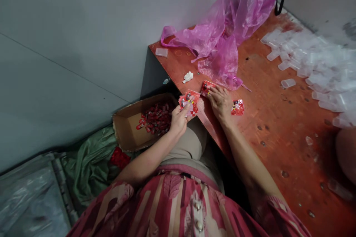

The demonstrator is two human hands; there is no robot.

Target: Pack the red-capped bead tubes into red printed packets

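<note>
My left hand (180, 118) is closed on a small stack of red printed packets (191, 100), spread slightly like a fan, just off the table's edge. My right hand (221, 102) is over the table, its fingers closed on another red printed packet (206, 86) close to the edge. Just right of that wrist lies one more red packet (238, 107), partly covered by the hand. A crumpled pink plastic bag (222, 59) spreads out beyond my right hand.
A cardboard box (125, 126) of small red pieces (157, 118) sits below the reddish table (278, 148), left of my knees. Many clear plastic cases (314, 59) are heaped at the table's right. A white scrap (188, 77) lies near the edge. Green cloth (94, 159) is at lower left.
</note>
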